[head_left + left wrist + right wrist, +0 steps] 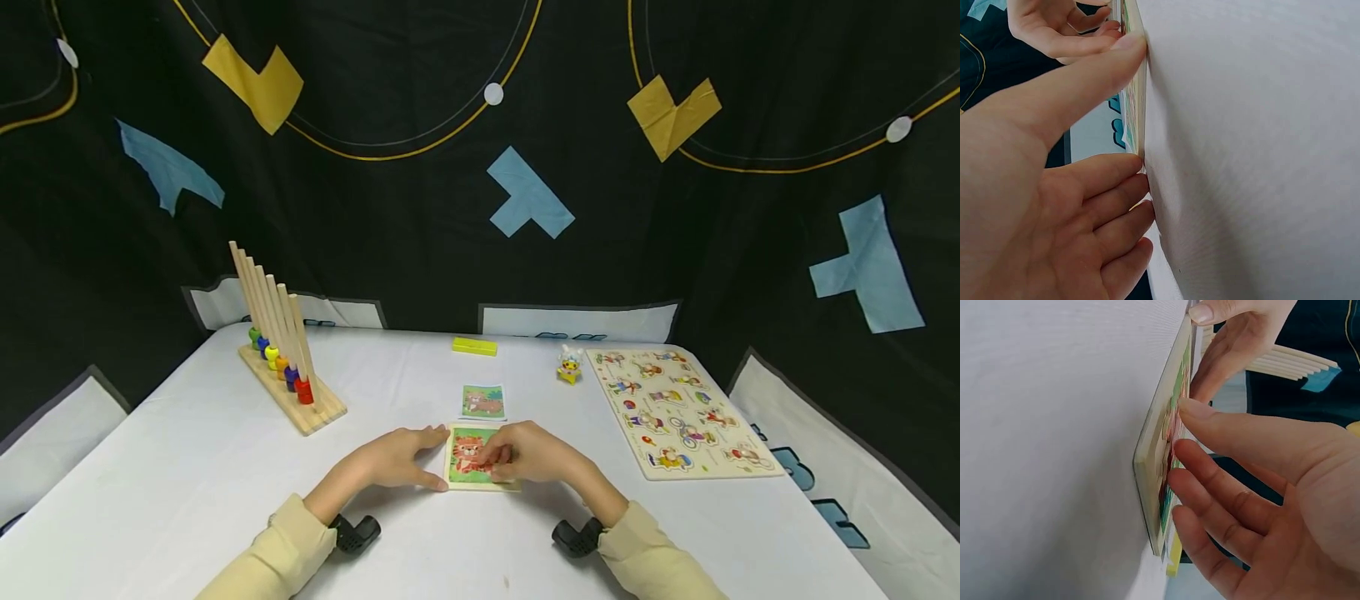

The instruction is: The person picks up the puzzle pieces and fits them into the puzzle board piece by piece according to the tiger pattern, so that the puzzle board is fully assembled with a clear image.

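Observation:
A small wooden puzzle (460,477) with a red tiger on green lies on the white table. At its left edge is my left hand (397,457), its thumb touching the near corner and its fingers reaching along to the far corner, fairly straight. Over the right half my right hand (536,452) curls down, thumb and fingertips on a red and green puzzle piece (1167,447) by the frame. Piece edges stand slightly proud there in the right wrist view. My right hand partly covers the picture in the head view. Just beyond lies a picture card (483,402) with a brown animal.
A wooden peg stand (292,400) with coloured beads stands at the left. A yellow block (475,347) lies at the back, and a small yellow-and-white figurine (570,365) is to its right. The large picture-puzzle board (660,467) occupies the right side.

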Demonstrator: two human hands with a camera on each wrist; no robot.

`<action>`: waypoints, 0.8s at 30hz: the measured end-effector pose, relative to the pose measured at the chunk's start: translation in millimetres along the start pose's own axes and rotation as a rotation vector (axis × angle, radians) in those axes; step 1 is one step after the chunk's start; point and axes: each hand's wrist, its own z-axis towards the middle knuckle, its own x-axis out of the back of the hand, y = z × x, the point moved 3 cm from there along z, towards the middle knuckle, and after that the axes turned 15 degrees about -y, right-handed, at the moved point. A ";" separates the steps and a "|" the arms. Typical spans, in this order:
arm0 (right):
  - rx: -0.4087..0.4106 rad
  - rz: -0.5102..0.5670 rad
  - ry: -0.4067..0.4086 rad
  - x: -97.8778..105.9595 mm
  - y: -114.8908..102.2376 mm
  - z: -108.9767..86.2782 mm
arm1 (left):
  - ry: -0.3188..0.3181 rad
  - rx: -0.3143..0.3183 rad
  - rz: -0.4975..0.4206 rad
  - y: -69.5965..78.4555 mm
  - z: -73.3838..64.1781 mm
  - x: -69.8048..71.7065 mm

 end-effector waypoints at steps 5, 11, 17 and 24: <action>0.011 -0.008 0.045 3.0 -0.6 -10.2 | 0.006 -0.015 0.008 0.9 0.1 0.1; 0.018 0.000 0.113 12.0 0.1 -30.8 | 0.009 -0.008 0.005 1.7 0.4 0.1; -0.003 -0.028 0.157 21.3 4.6 -55.9 | 0.006 0.000 0.007 1.8 0.6 -0.5; -0.066 -0.033 0.123 25.6 15.5 -84.0 | 0.006 0.009 0.004 2.1 0.5 -1.0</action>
